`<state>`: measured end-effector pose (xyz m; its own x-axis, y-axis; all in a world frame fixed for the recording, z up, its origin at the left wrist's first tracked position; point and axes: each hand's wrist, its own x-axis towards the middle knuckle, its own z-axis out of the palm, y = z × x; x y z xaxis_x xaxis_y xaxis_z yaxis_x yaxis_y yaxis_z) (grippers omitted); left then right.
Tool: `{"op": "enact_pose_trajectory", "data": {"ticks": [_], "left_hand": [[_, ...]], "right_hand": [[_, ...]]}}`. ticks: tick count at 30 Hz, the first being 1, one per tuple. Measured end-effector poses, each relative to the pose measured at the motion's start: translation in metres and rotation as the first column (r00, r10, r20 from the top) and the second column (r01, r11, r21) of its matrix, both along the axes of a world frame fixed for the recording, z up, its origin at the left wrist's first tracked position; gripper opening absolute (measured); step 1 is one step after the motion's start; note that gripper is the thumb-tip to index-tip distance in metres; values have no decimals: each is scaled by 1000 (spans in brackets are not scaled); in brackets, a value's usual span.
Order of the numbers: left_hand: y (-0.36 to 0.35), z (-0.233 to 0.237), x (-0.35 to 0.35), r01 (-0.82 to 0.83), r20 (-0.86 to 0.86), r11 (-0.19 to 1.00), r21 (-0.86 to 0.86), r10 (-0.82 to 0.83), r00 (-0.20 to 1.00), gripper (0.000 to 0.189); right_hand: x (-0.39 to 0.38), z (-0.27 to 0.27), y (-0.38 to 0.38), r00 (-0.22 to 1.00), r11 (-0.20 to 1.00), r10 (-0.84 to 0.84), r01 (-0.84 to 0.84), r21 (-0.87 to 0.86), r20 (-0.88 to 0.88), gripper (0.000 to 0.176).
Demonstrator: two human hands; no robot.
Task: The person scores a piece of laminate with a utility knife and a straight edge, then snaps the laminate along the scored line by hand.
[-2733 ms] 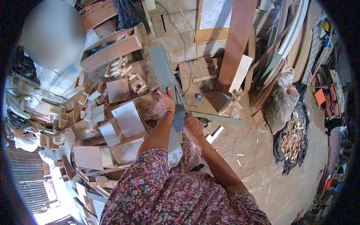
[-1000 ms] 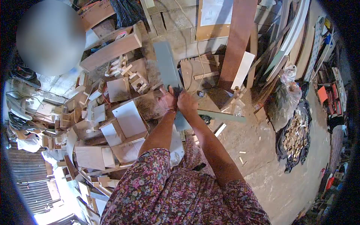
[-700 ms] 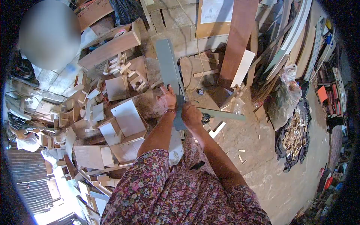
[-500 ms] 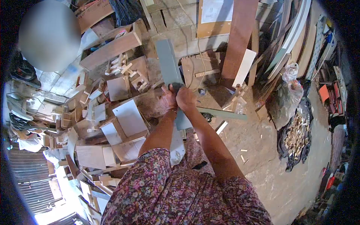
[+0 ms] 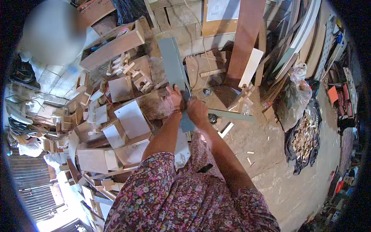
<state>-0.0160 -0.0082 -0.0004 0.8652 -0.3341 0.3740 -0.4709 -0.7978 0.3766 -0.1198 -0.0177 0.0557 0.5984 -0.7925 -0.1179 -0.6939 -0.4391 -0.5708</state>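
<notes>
A long grey-green board (image 5: 170,58) lies in front of me, pointing away from my body. My left hand (image 5: 174,101) is closed on the board's left edge, its fingers partly hidden. At the board's right side, my right hand (image 5: 198,113) is curled into a fist, slightly blurred. A narrow dark strip shows along the board near that fist; what the fist holds is mostly hidden. A thinner green strip of wood (image 5: 234,115) sticks out to the right, beyond the right hand.
Wooden boxes and white-faced panels (image 5: 133,120) crowd the left. Small wood blocks (image 5: 141,79) lie behind them. Tall boards (image 5: 247,38) lean at the back. On the right, a black sack (image 5: 305,143) holds wood offcuts. Another person (image 5: 54,33) is at upper left.
My right hand has moved down toward my body and slightly right, away from my left hand. The left hand stays on the board.
</notes>
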Motion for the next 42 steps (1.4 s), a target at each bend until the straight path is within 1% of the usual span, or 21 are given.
{"op": "enact_pose_trajectory", "data": {"ticks": [2, 4, 6, 7, 9, 10, 12, 14, 17, 20, 21, 23, 25, 27, 29, 31, 33, 35, 36, 40, 42], "left_hand": [[1, 6, -1, -34, -5, 997, 63, 34, 999, 40], [3, 25, -6, -25, -214, 994, 102, 46, 976, 38], [4, 7, 1, -11, -207, 996, 86, 29, 978, 36], [2, 4, 4, 6, -195, 998, 67, 7, 981, 35], [0, -1, 5, 9, -158, 998, 66, 2, 987, 34], [1, -2, 3, 25, -112, 997, 76, -17, 994, 33], [1, -3, 3, 14, -153, 996, 92, 0, 988, 37], [3, -3, 6, 15, -178, 993, 115, 6, 984, 43], [5, -5, 12, 128, -310, 981, 145, -78, 948, 45], [11, 28, 0, 44, -234, 991, 125, -14, 972, 45], [10, 24, 0, 51, -233, 991, 125, -20, 972, 45], [7, 15, 2, -15, -76, 993, 113, 24, 997, 42], [7, 17, 3, 2, -97, 994, 110, 8, 995, 40], [6, 15, 3, 18, -120, 994, 109, -5, 993, 39], [3, 9, 3, -13, -21, 997, 77, 15, 1000, 31], [3, 11, 3, 5, -56, 995, 104, 0, 998, 31], [3, 16, 5, 22, -85, 992, 126, -12, 996, 30], [5, 22, 5, 49, -147, 994, 102, -34, 989, 30], [6, 19, 4, 29, -87, 998, 59, -24, 996, 31], [4, 13, 6, 13, -142, 996, 85, 0, 990, 30], [0, 13, 5, -63, -153, 993, 99, 78, 985, 30]], "right_hand": [[28, -6, -16, 1000, 1000, -9, 9, -22, -14, 30], [37, 4, -19, 999, 999, -14, 12, -50, -32, 30], [34, 12, -17, 991, 993, -75, 84, 81, -109, 31], [28, 5, -16, 991, 995, -61, 70, 69, -118, 31], [4, -17, -1, 990, 996, 88, -91, -21, -106, 32], [-8, -8, 10, 985, 993, 112, -116, -26, -129, 32], [-23, 10, 26, 988, 999, 6, 2, 50, -156, 26], [-27, 5, 27, 988, 999, 18, -13, 33, -150, 27], [-23, 5, 28, 989, 1000, 8, -5, 19, -148, 29], [-23, 2, 28, 989, 1000, -7, 9, 14, -149, 30], [-23, 3, 28, 991, 1000, -9, 10, 10, -134, 30], [-26, 5, 27, 992, 997, -10, 19, 70, -129, 30], [-27, 11, 30, 992, 992, -5, 21, 128, -123, 30], [-28, 16, 40, 989, 1000, 3, -1, 16, -145, 28], [-24, 21, 39, 986, 1000, -17, 12, -26, -166, 24], [-15, 14, 30, 983, 998, -32, 21, -60, -182, 22], [6, -12, 2, 984, 988, 46, -70, -135, -174, 22], [38, -22, -20, 985, 994, 29, -48, -102, -173, 22], [47, -24, -25, 983, 997, 13, -26, -68, -182, 23], [39, -4, -17, 975, 993, 69, -87, -74, -211, 23], [15, 0, 4, 981, 992, 79, -96, -84, -178, 23]]}}
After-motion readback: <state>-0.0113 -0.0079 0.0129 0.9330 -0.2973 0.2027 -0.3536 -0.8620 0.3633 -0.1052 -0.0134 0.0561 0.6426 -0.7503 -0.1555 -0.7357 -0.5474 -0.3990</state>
